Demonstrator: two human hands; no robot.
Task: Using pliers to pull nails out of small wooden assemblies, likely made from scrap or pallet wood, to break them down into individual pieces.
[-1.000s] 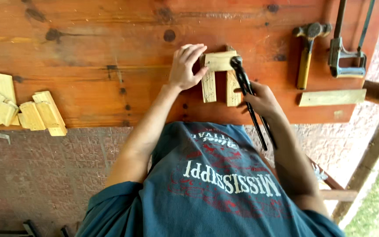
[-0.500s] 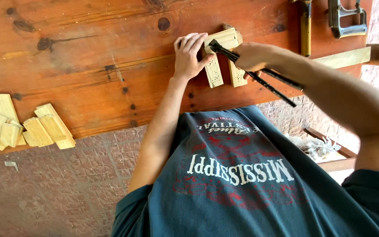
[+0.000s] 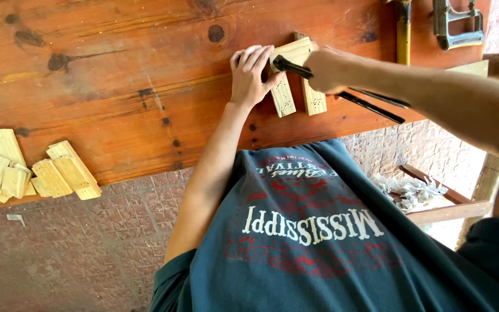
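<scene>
Brick-pattern floor (image 3: 76, 254) nearest, below a reddish plank surface (image 3: 116, 86). Person's dark blue shirt (image 3: 313, 248) fills the lower frame.

Left edge of surface: pile of pale offcuts (image 3: 24, 173), well apart from the work.

Left hand (image 3: 251, 74): fingers together, laid flat, palm down on the surface, fingertips touching the left side of the wood pieces (image 3: 295, 75). Holding nothing.

Wood pieces: two short pale blocks side by side with a third laid across their far ends, mid-surface.

Right hand (image 3: 327, 69): closed in a fist around black pliers (image 3: 342, 86). Handles stick out toward the near right, the head rests on the cross piece.

Farther right: yellow-handled hammer (image 3: 403, 34), only partly in frame, then a grey metal clamp (image 3: 456, 26). Wood frame with shavings (image 3: 411, 190) sits below the surface edge, right side.
</scene>
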